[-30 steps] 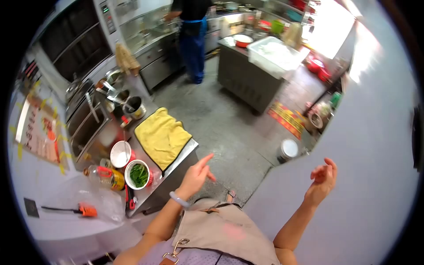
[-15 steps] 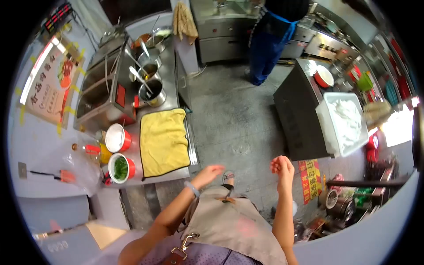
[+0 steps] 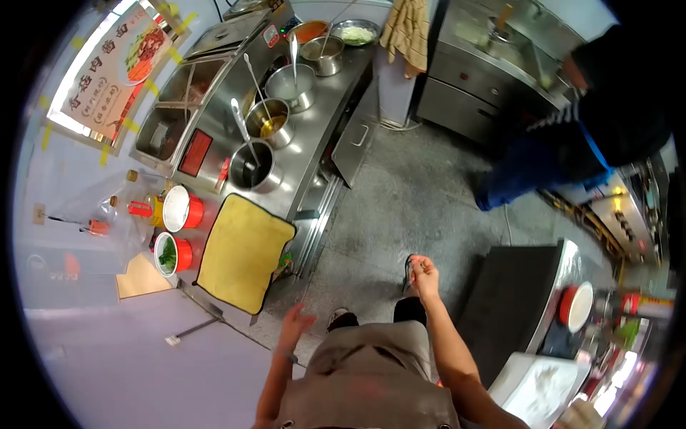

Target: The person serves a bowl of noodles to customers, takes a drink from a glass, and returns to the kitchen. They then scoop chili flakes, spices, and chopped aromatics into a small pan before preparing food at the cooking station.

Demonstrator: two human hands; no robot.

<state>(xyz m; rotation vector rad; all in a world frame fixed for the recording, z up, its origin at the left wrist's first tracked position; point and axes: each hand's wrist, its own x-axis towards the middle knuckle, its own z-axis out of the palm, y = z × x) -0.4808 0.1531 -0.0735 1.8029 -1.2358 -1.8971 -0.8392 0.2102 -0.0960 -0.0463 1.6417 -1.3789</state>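
Observation:
My left hand [image 3: 294, 323] is in the air just off the near corner of the yellow cloth [image 3: 241, 250], fingers apart, holding nothing. Over the grey floor, my right hand [image 3: 424, 275] has its fingers curled together; whether anything small is between them is hidden. The cloth lies flat on the steel counter's edge. Left of it stand a red-and-white tub of green leaves [image 3: 168, 256] and another red-and-white tub [image 3: 182, 207]. Beyond the cloth are metal pots with ladles, the nearest a dark-filled pot [image 3: 254, 168].
A person [image 3: 564, 143] in dark clothes with blue ties stands at the back right. On the right is a steel unit [image 3: 511, 293] with a red bowl [image 3: 576, 306] and a white tray [image 3: 539, 390]. A cabinet door [image 3: 355, 136] stands ajar beside the counter.
The view has turned, bringing the pots and counter nearer and the person to the right. My left hand has opened its fingers; my right hand's fingers stay curled.

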